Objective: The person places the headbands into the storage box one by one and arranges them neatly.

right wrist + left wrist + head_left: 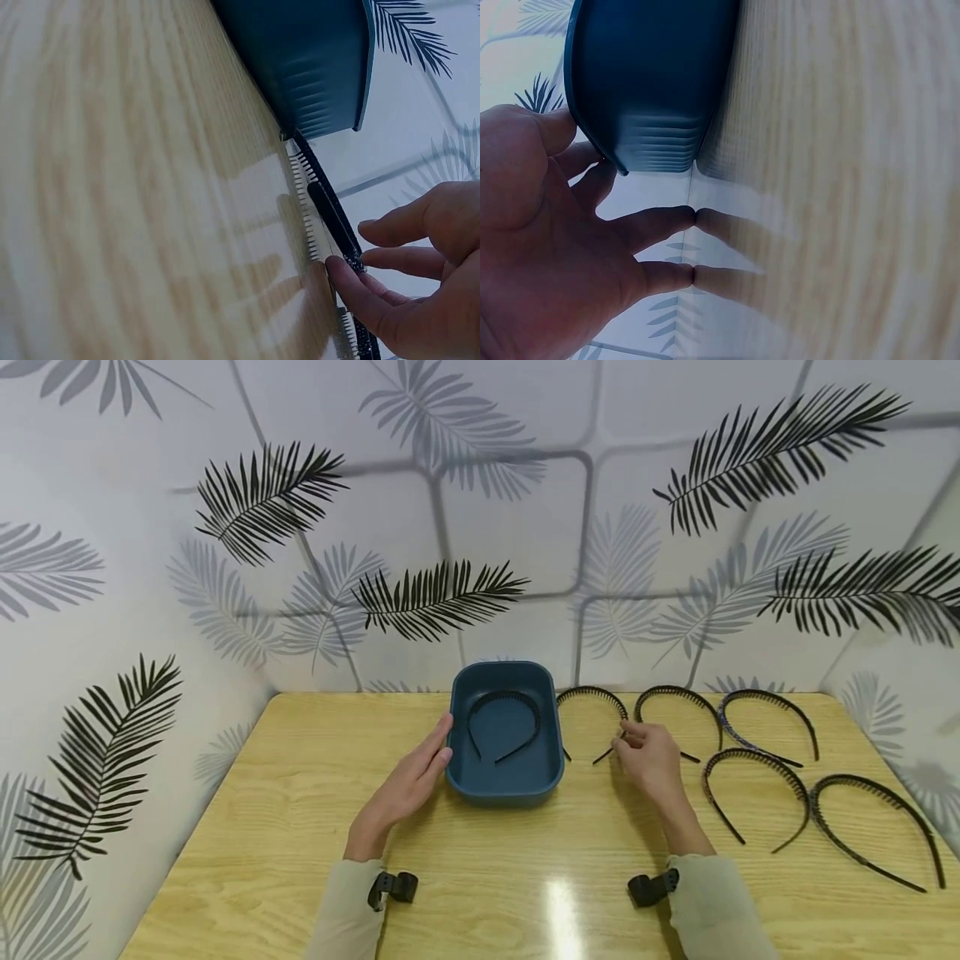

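Observation:
A dark blue rectangular bin (504, 787) stands near the table's back edge with one black toothed headband (517, 694) lying inside. My left hand (405, 783) rests against the bin's left side, fingertips at its rim; its lower fingers are straight in the left wrist view (547, 225). Just right of the bin, a second black headband (592, 690) lies with its curve toward the wall. My right hand (651, 758) pinches this headband's right arm between thumb and fingers. The right wrist view shows the fingertips on the dark band (337, 221), its small teeth visible.
Several more headbands lie to the right: a black one (678, 690) beside my right hand, a blue-patterned one (724, 717), a dark one (757, 753) in front, and another (873, 782) near the right edge. A leaf-patterned wall (510, 543) rises behind the wooden table (480, 877).

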Tool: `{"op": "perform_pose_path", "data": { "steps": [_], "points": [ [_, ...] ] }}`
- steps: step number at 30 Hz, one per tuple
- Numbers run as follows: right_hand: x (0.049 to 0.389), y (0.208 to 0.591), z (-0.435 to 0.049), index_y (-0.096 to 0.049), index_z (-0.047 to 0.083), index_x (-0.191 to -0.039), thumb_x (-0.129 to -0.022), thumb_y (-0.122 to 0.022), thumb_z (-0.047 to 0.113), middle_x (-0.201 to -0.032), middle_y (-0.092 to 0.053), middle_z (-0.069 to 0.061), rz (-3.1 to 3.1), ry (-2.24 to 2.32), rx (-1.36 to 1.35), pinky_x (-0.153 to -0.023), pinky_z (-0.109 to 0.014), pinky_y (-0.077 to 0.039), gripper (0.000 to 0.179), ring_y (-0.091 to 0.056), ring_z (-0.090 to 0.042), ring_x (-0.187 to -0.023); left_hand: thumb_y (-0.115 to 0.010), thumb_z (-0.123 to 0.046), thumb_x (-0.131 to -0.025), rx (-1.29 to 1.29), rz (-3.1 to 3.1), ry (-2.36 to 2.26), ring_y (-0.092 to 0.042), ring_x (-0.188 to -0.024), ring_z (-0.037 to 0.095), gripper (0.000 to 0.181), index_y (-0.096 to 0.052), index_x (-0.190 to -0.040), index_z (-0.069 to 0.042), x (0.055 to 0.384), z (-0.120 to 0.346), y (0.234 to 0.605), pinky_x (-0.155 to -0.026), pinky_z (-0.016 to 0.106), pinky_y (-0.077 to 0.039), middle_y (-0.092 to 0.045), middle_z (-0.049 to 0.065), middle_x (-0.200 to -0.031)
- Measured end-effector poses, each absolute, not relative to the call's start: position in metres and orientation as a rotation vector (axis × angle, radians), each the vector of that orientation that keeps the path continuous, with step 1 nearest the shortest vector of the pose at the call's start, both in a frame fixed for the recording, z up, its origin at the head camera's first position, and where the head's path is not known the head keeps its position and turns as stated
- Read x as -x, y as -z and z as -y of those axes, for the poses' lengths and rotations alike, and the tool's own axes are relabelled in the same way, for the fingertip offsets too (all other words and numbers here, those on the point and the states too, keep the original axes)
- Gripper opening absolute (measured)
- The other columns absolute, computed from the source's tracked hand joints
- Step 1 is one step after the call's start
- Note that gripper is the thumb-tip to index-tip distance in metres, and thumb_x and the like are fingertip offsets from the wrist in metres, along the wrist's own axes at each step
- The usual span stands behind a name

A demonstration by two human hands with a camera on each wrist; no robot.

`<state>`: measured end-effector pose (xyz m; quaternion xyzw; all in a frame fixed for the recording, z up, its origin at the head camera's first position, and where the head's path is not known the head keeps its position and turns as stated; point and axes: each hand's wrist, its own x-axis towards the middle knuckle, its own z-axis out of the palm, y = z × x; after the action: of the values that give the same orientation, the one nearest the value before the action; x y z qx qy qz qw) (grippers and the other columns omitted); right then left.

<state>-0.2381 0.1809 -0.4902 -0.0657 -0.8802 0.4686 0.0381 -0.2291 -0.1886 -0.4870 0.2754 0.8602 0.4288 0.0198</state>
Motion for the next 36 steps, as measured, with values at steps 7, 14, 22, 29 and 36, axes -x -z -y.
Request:
{"op": "perform_pose_path", "data": {
  "steps": [7, 14, 22, 29, 36],
  "points": [
    [0.237, 0.487, -0.183, -0.063, -0.005, -0.137, -0.101, -0.064, 0.011, -0.136, -0.059, -0.030, 2.629, -1.511, 0.249, -0.098, -0.049, -0.054, 0.040, -0.062, -0.042, -0.122, -0.035, -0.018, -0.115, -0.869, -2.662, -1.337, -0.012, -0.156, 0.029, 0.057, -0.013, -0.163, 0.000, 0.232, 0.186, 0.488, -0.124, 0.052, -0.019, -0.010, 0.017, -0.170],
    [0.234, 0.487, -0.187, -0.066, 0.000, -0.137, -0.100, -0.066, 0.016, -0.127, -0.067, -0.027, 2.509, -1.608, 0.319, -0.078, -0.023, -0.057, 0.040, -0.066, -0.037, -0.116, -0.036, -0.018, -0.114, -0.875, -2.656, -1.341, -0.012, -0.156, 0.030, 0.057, -0.013, -0.163, 0.001, 0.232, 0.185, 0.489, -0.124, 0.052, -0.019, -0.010, 0.017, -0.170],
    [0.234, 0.488, -0.190, -0.066, 0.000, -0.137, -0.100, -0.067, 0.009, -0.133, -0.065, -0.024, 2.421, -1.734, 0.321, -0.075, -0.018, -0.058, 0.038, -0.072, -0.007, -0.091, -0.035, -0.018, -0.115, -0.868, -2.650, -1.337, -0.011, -0.157, 0.027, 0.056, -0.014, -0.164, -0.001, 0.232, 0.185, 0.489, -0.125, 0.049, -0.017, -0.011, 0.015, -0.171],
    [0.235, 0.487, -0.195, -0.059, -0.004, -0.141, -0.101, -0.062, 0.001, -0.140, -0.055, -0.029, 2.249, -1.966, 0.310, -0.085, -0.027, -0.059, 0.041, -0.069, 0.000, -0.091, -0.035, -0.019, -0.115, -0.879, -2.648, -1.339, -0.011, -0.156, 0.028, 0.056, -0.013, -0.164, 0.000, 0.233, 0.183, 0.491, -0.124, 0.050, -0.017, -0.010, 0.016, -0.171],
    [0.235, 0.482, -0.197, -0.058, -0.005, -0.142, -0.100, -0.062, 0.000, -0.143, -0.053, -0.028, 2.154, -2.057, 0.300, -0.087, -0.029, -0.058, 0.042, -0.070, -0.003, -0.097, -0.036, -0.018, -0.114, -0.850, -2.650, -1.343, -0.012, -0.156, 0.028, 0.057, -0.013, -0.164, 0.000, 0.233, 0.186, 0.491, -0.124, 0.050, -0.018, -0.010, 0.015, -0.171]
  ]
}}
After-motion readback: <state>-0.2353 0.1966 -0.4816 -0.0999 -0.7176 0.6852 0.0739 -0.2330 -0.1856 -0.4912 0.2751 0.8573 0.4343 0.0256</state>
